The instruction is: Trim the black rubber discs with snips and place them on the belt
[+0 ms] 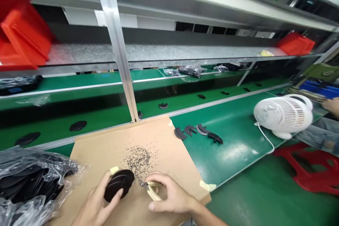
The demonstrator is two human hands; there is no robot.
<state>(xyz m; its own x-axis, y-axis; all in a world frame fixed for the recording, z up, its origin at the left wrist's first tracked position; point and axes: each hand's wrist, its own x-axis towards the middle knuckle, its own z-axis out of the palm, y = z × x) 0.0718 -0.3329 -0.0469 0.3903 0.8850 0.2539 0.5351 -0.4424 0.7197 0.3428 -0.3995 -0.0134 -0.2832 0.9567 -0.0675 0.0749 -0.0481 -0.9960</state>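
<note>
Black flat oval pieces (119, 183) are gripped between the thumb and fingers of my left hand (99, 199), with yellow tape on one fingertip. My right hand (169, 196) is closed around small pliers (153, 191) with pale yellow handles, their metal tip pointing left toward the black pieces without touching them. Beneath both hands lies a brown cardboard sheet (106, 152). Tiny black scraps (140, 160) are scattered over its middle.
A plastic bag of black parts (29, 183) sits at the left. Curved black pieces (202, 129) lie right of the cardboard. Farther right are a white fan (283, 114), a red stool (312, 169) and another person's hand (332, 106). Red bins (23, 35) stand on the shelf (185, 51).
</note>
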